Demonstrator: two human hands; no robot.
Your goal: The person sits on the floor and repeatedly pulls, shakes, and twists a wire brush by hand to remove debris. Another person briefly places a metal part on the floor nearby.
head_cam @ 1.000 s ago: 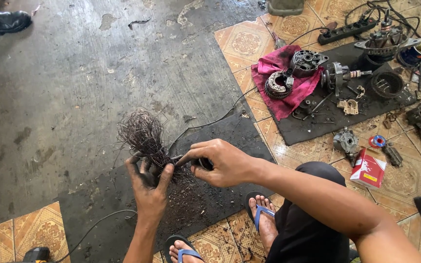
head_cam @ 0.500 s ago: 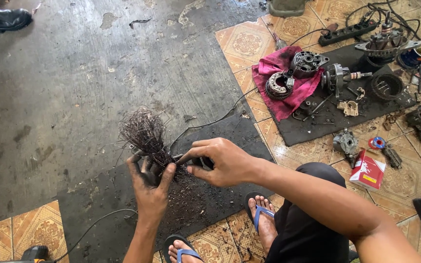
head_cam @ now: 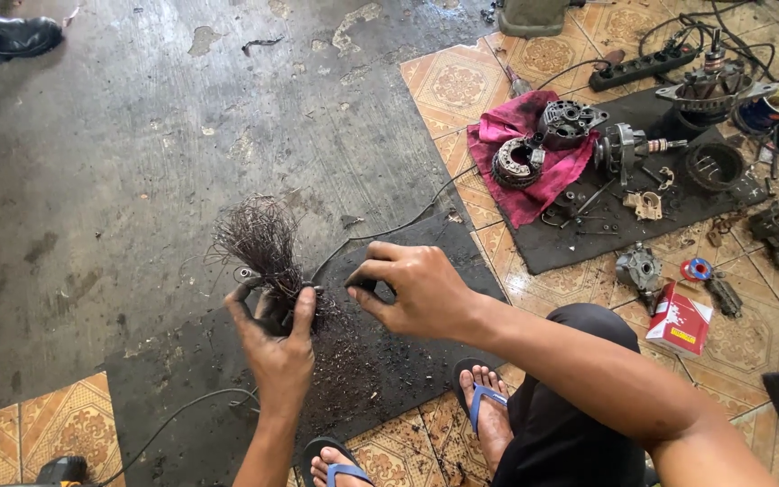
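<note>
On the near part of a dark rubber mat (head_cam: 182,397), gritty with black crumbs, the left hand (head_cam: 277,347) is curled round the base of a wire bundle (head_cam: 259,243): thin, dark, scorched-looking strands that fan upward in a bristly tuft. The fingers wrap it from below, thumb on the left side. Just right of it the right hand (head_cam: 416,289) is pinched narrow, thumb and fingertips closed on something small and dark; what it is cannot be told. The two hands are near each other but apart. A thin black cable (head_cam: 389,230) runs from near the bundle toward the far right.

The floor (head_cam: 137,135) is rough grey concrete, stained and patchy; to the right it gives way to patterned tan tiles (head_cam: 462,86). Two feet in blue-strapped sandals (head_cam: 484,406) rest at the near edge.

Far right lies a second black mat (head_cam: 579,243) strewn with metal parts. A crumpled pink rag (head_cam: 520,153) holds two round parts: a ring wound with copper (head_cam: 516,162) and a grey cast housing (head_cam: 570,122). Beside them sit a rotor with a shaft (head_cam: 628,149) and a black ring (head_cam: 714,162). Off the mat, nearer, lie a small red and white box (head_cam: 678,317) and a grey casting (head_cam: 637,266). A black power strip (head_cam: 646,68) lies at the far edge, a black shoe (head_cam: 11,36) at far left.
</note>
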